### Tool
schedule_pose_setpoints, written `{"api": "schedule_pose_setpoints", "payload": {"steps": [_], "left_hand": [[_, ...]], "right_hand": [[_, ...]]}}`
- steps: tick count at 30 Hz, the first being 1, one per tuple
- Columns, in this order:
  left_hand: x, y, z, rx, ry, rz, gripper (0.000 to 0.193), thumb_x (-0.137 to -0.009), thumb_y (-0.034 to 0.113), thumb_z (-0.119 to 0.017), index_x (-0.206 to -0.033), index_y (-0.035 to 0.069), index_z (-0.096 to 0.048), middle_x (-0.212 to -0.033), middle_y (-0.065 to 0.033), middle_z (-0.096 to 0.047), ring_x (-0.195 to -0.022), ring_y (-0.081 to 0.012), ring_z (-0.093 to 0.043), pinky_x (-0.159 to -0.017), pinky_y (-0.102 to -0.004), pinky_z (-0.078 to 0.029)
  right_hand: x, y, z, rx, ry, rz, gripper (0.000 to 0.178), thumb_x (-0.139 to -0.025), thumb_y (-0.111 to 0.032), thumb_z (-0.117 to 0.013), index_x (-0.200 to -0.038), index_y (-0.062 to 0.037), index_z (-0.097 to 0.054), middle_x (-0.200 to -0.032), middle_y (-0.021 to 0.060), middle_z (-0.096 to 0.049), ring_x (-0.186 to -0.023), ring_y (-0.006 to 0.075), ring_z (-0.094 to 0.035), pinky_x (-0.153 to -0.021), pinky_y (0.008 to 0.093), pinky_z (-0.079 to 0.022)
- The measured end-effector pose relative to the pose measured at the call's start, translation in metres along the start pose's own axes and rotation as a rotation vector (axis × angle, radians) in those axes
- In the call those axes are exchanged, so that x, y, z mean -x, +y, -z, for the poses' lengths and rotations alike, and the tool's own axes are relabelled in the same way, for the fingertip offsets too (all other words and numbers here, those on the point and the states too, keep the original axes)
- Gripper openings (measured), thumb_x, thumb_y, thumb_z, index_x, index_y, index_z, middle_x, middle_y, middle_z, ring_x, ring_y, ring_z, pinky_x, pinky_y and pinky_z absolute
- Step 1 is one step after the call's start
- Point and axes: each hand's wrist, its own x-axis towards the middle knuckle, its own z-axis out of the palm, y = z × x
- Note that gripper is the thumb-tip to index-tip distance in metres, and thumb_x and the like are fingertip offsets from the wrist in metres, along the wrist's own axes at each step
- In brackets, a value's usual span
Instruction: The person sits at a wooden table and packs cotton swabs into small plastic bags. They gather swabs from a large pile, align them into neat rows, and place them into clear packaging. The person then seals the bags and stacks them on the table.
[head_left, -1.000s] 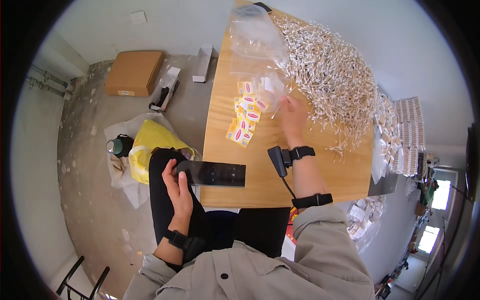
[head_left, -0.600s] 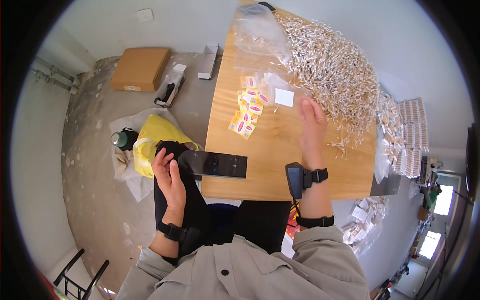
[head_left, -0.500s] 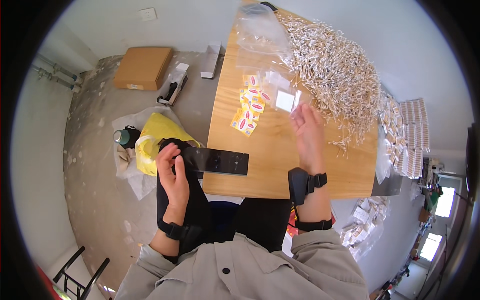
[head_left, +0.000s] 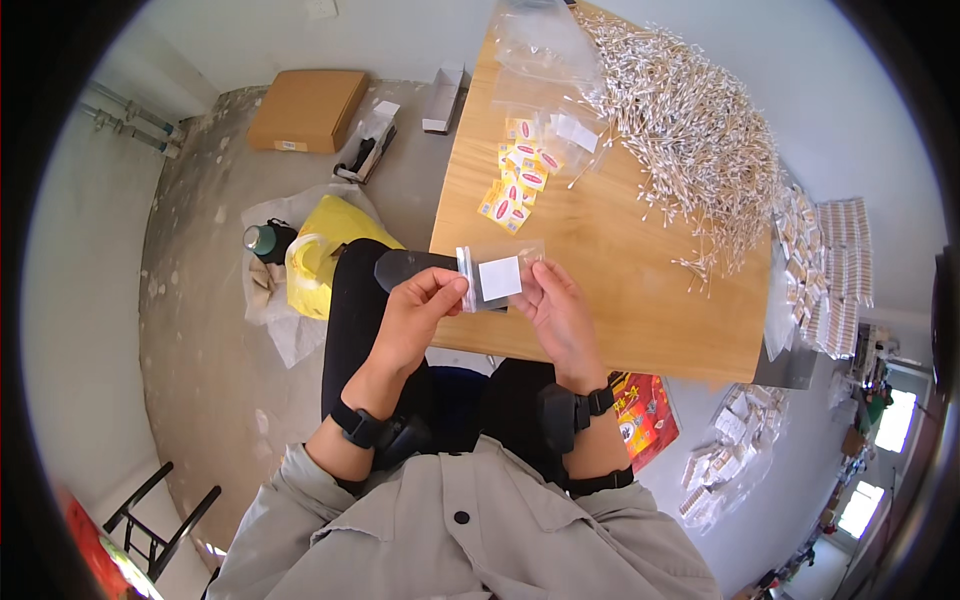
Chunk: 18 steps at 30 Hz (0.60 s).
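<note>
- Table (head_left: 660, 300): smooth wood; floor (head_left: 215, 330): scuffed grey.
- Left hand (head_left: 415, 315): nearly closed, pinching the zip end of the bag (head_left: 500, 280).
- Right hand (head_left: 560, 315): loosely curled, fingertips holding its other end, over the table's near-left corner.
- Bag: flat clear plastic, white square panel.
- Swabs (head_left: 690, 140): thin sticks, heaped.

- Cardboard box (head_left: 306, 112), far left on the floor
- Yellow bag (head_left: 345, 228), left
- Teal-topped bottle (head_left: 258, 239), left of the bag
- Black tubular frame (head_left: 184, 532), near left
</note>
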Motion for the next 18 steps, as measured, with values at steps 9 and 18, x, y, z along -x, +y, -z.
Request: {"api": "schedule_pose_setpoints", "payload": {"steps": [9, 18], "left_hand": [[0.002, -0.007, -0.008, -0.051, 0.010, -0.094, 0.013, -0.094, 0.015, -0.066, -0.095, 0.002, -0.065, -0.083, -0.0002, -0.064, -0.077, -0.0063, -0.056, -0.075, -0.0220, -0.046], [0.011, -0.007, -0.013, -0.317, -0.027, -0.175, 0.010, -0.090, 0.006, -0.069, -0.093, -0.002, -0.066, -0.084, -0.0020, -0.067, -0.076, -0.0081, -0.062, -0.073, -0.0231, -0.052]], "right_hand": [[0.036, 0.012, -0.039, 0.529, 0.035, 0.358, 0.018, -0.095, -0.010, -0.062, -0.109, 0.0012, -0.063, -0.105, 0.0070, -0.062, -0.103, 0.0165, -0.062, -0.088, 0.0283, -0.050], [0.044, 0.024, -0.053, 0.428, 0.043, 0.289, 0.020, -0.093, -0.009, -0.065, -0.108, 0.0053, -0.063, -0.104, 0.0083, -0.066, -0.098, 0.0155, -0.064, -0.086, 0.0271, -0.053]]}}
